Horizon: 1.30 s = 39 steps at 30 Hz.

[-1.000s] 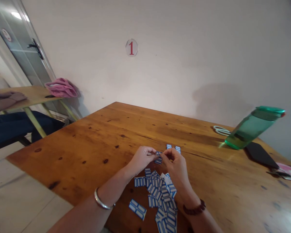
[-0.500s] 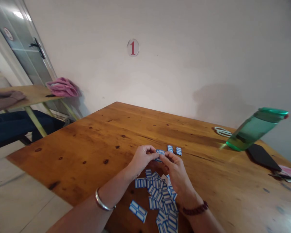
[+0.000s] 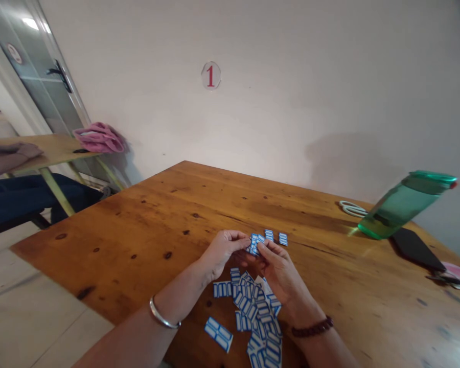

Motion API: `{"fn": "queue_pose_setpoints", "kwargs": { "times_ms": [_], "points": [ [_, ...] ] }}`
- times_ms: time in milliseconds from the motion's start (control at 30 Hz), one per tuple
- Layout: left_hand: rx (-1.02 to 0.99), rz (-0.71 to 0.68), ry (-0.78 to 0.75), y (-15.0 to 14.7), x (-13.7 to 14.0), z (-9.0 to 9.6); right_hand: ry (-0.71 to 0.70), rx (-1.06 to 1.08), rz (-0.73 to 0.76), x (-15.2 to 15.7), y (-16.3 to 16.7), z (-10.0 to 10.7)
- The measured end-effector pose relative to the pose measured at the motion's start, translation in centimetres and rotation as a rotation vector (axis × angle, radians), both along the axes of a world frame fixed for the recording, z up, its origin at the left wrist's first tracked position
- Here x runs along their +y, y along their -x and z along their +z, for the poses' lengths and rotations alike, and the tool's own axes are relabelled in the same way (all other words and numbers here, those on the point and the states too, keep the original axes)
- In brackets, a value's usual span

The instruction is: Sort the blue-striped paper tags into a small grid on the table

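Between both hands, above the wooden table (image 3: 138, 225), are small blue-and-white label stickers (image 3: 256, 242). My left hand (image 3: 230, 250) pinches their left edge with thumb and forefinger. My right hand (image 3: 278, 266) grips the right side, its thumb lying on top. A loose heap of similar label stickers (image 3: 258, 312) spreads out below, partly covered by my right hand. To the heap's left lies a separate four-part label sheet (image 3: 218, 333). Just past my fingers sit two small groups of labels, one (image 3: 269, 235) beside the other (image 3: 282, 239).
A green bottle (image 3: 406, 204) leans at the right beside a black flat case (image 3: 416, 248) and a white coiled cable (image 3: 351, 208). At the left, another person's hand (image 3: 26, 151) rests on a second table, near a pink cloth (image 3: 99, 137).
The held labels have turned and now show more of their printed faces, overlapping at angles. Both hands have shifted only slightly; the heap and the two small groups look unchanged.
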<state>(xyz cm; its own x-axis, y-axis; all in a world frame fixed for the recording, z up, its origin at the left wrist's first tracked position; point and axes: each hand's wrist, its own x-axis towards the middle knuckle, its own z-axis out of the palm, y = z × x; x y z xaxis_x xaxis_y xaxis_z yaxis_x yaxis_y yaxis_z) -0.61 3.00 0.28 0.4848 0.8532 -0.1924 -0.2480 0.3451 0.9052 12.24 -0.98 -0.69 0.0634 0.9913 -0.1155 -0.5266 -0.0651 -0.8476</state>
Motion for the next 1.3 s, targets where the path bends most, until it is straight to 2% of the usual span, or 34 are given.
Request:
{"fn": "queue_pose_setpoints", "kwargs": {
  "times_ms": [167,333,433,600,833,1067,1200,1300],
  "points": [
    [0.042,0.000,-0.029,-0.04,-0.13,0.24,0.002,-0.013,0.000,-0.02,-0.02,0.09],
    [0.219,0.197,-0.315,-0.53,-0.20,0.16,-0.054,-0.077,-0.036,-0.13,0.30,-0.23],
    [0.264,0.254,-0.378,-0.81,-0.12,-0.05,-0.040,-0.121,-0.084,-0.07,0.44,-0.43],
    [0.217,0.240,-0.290,-0.88,-0.05,-0.25,-0.043,-0.195,-0.168,0.06,0.42,-0.61],
    [0.146,0.197,-0.188,-0.85,-0.47,0.07,-0.066,-0.202,-0.158,-0.02,0.48,-0.65],
    [0.122,0.081,-0.137,-0.66,-0.71,0.43,-0.091,-0.275,-0.230,0.11,0.14,-0.66],
    [0.130,0.033,-0.111,-0.62,-0.72,0.38,-0.095,-0.289,-0.205,-0.03,0.11,-0.61],
    [0.147,0.056,-0.096,-0.71,-0.73,0.26,-0.089,-0.303,-0.193,-0.09,0.20,-0.73]
  ]
}}
